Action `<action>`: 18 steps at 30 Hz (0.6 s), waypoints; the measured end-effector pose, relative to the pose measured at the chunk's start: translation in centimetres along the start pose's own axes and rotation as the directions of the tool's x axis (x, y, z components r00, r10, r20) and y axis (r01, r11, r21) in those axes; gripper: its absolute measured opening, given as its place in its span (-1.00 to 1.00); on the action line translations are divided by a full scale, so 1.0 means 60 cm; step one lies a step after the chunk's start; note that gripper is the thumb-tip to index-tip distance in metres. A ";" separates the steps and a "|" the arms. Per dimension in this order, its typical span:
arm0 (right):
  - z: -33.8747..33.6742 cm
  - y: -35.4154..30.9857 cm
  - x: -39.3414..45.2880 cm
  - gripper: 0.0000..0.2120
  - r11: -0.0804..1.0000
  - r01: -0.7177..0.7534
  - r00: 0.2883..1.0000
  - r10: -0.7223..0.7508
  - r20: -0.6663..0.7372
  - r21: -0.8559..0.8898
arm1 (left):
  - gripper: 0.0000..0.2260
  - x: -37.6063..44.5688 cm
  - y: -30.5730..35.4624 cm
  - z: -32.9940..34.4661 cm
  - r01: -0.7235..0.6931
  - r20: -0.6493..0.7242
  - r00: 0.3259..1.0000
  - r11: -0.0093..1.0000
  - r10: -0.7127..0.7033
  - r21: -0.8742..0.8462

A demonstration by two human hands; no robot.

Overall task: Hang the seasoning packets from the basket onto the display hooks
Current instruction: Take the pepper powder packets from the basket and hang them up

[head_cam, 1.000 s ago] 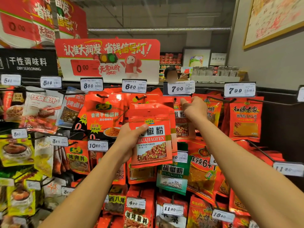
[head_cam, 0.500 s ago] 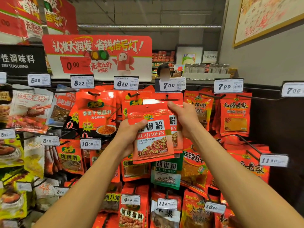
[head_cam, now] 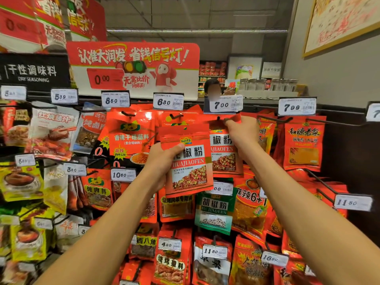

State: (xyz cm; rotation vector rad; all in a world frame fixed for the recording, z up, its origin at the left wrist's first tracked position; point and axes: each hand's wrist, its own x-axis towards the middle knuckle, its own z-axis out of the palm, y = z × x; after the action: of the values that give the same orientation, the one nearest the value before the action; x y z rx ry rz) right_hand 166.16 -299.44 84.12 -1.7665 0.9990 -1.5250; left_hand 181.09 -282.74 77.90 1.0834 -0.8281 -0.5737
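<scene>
The left hand's grip (head_cam: pixel 162 161) clasps a flat red plastic Huajiaofen packet (head_cam: pixel 188 161) at centre frame; the right hand (head_cam: pixel 242 132) pinches the top of a matching red hanging packet (head_cam: pixel 223 149) at one o'clock, under the white 7.00 price tag (head_cam: pixel 225 104). Red and yellow sachets crowd the black hook rack (head_cam: pixel 349 140); a grey wall (head_cam: pixel 337 75) rises at two o'clock.

1. Held packet (head_cam: pixel 188 161): red, white label panel, photo of red and yellow peppercorns.
2. Neighbouring packet (head_cam: pixel 214 210): green and white (the only green one nearby).
3. Price tags (head_cam: pixel 221 104): white, black numerals.
4. Overhead sign (head_cam: pixel 133 68): red and white.
</scene>
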 end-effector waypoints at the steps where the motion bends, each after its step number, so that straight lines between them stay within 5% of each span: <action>1: 0.006 0.001 0.003 -0.72 0.998 0.007 1.000 -0.008 -0.015 -0.059 | -0.93 0.000 0.001 0.003 0.012 0.004 1.000 1.000 -0.012 -0.016; 8: 0.013 0.007 0.025 -0.60 0.964 -0.126 0.988 0.144 0.062 -0.235 | -0.85 0.009 0.006 0.032 0.056 0.041 0.998 0.998 -0.055 -0.032; 11: -0.012 0.011 0.009 -0.65 0.954 -0.010 1.000 0.009 -0.004 -0.299 | -0.90 0.015 0.005 0.040 0.038 0.066 0.997 0.999 -0.036 -0.023; 14: -0.032 0.013 -0.024 -0.79 0.994 0.112 0.993 -0.111 0.029 -0.004 | -0.87 0.028 0.007 0.059 0.051 0.071 0.996 0.998 -0.050 -0.022; 16: -0.037 0.006 -0.039 -0.81 0.963 -0.020 0.979 -0.036 0.203 0.268 | -0.76 0.038 0.015 0.079 0.081 0.096 0.992 0.997 -0.080 -0.001; 18: -0.041 0.001 -0.044 -0.82 0.957 -0.064 0.959 -0.020 0.282 0.283 | -0.71 0.049 0.022 0.102 0.075 0.119 0.990 0.996 -0.080 0.048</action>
State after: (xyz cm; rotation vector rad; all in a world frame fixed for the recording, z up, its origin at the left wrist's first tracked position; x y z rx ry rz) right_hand 163.59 -297.17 83.08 -1.6943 0.6163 -1.2831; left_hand 177.82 -287.76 81.40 1.1331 -0.9104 -0.6950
